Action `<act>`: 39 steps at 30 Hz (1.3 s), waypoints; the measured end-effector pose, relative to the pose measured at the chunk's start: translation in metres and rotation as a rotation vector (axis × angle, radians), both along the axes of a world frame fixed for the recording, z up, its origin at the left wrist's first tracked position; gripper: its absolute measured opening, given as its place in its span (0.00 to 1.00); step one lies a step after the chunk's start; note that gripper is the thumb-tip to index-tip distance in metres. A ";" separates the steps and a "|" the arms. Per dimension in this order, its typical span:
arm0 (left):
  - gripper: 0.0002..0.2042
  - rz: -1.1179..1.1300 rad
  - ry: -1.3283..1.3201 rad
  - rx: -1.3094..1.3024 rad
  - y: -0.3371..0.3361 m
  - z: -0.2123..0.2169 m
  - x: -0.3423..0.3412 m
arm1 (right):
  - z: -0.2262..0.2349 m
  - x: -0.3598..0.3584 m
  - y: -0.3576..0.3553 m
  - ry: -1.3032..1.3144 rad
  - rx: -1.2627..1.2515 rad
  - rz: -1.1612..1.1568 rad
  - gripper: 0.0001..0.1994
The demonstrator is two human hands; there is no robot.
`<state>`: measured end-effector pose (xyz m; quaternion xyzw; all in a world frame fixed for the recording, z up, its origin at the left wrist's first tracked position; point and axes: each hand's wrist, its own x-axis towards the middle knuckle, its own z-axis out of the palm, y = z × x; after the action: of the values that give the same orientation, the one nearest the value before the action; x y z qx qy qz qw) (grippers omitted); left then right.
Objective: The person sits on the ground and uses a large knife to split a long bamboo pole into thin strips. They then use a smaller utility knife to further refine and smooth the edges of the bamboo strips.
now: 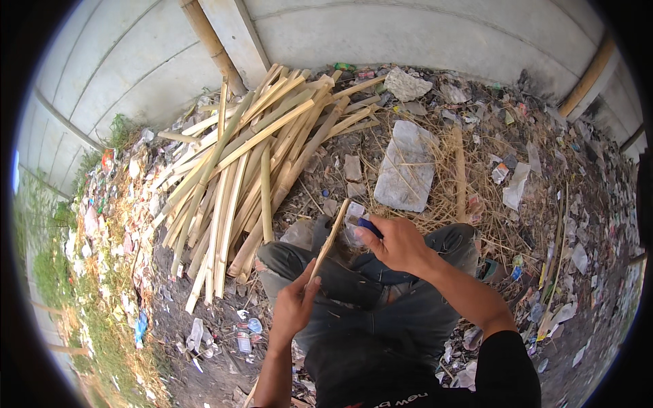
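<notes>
My left hand (296, 300) is closed around the lower end of a split bamboo strip (332, 238), which slants up and away above my lap. Just right of the strip, my right hand (396, 246) grips a tool with a blue handle (371, 228). The tool's working end is hard to make out against the pale litter behind it. My bent legs in dark trousers (367, 299) lie under both hands. Beyond my left knee a big heap of split bamboo strips (252, 156) lies crisscrossed on the ground.
A flat pale stone slab (407, 166) lies ahead, with a rough rock (407, 85) farther back. Dry straw and scattered litter cover the ground to the right. A grey panel wall (408, 34) closes off the far side, with a bamboo pole (212, 44) leaning there.
</notes>
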<state>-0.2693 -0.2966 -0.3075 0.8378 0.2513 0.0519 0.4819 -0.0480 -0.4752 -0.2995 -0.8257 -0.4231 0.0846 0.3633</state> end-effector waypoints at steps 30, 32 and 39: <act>0.22 0.034 0.326 0.062 -0.005 -0.005 -0.066 | -0.035 0.129 -0.041 0.016 0.060 -0.417 0.30; 0.22 0.074 0.226 -0.034 -0.002 -0.005 -0.051 | -0.026 0.096 -0.022 0.073 0.023 -0.306 0.28; 0.21 -0.001 0.081 -0.281 -0.006 0.023 -0.003 | -0.006 -0.014 0.014 0.070 -0.070 0.075 0.29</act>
<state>-0.2719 -0.3029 -0.2849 0.7636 0.2749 -0.0181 0.5840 -0.0624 -0.4616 -0.3058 -0.8182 -0.4374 0.1418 0.3453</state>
